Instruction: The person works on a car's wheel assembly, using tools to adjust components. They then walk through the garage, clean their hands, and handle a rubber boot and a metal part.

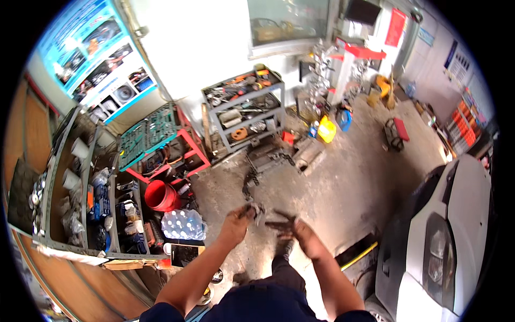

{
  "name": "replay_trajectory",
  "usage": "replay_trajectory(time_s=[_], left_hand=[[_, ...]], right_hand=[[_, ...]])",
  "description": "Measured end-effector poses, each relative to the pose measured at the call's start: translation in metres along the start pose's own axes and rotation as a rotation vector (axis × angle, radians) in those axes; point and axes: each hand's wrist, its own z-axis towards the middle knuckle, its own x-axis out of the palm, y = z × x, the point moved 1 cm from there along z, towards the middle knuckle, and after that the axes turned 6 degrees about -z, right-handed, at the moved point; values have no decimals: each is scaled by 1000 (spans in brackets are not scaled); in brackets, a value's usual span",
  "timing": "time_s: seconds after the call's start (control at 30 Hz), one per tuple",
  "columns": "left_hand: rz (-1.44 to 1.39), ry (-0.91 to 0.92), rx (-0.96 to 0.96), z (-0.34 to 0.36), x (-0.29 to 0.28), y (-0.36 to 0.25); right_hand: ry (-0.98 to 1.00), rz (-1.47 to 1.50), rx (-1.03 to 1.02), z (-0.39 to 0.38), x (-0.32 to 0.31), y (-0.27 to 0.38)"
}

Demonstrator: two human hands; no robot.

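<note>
My left hand (234,225) is closed, its fingertips pinching a small dark metal part (256,209) in front of my body. To its right, my right hand (307,239) is closed around a dark two-pronged tool (279,221) that looks like pliers, its prongs spread and pointing toward the left hand. The two hands are apart, a short gap between the part and the tool. Both are held above the concrete floor; the fine shape of the small part is too blurred to make out.
A grey tool cart (244,102) stands by the wall, beside a red stand with a green socket set (147,134). Shelving (107,252), a red bucket (162,196) and wrapped bottles (183,224) lie left. A white car (456,236) is close on the right.
</note>
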Motion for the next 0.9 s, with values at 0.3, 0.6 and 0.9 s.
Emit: replay_trajectory(time_s=[0.3, 0.6, 0.9], left_hand=[[763, 390, 747, 76, 157, -58], [455, 328, 571, 165, 191, -39], [581, 493, 564, 149, 294, -119]], right_hand=[[-190, 350, -19, -8, -116, 22], [-489, 117, -306, -69, -189, 66], [-1097, -995, 140, -48, -211, 95]])
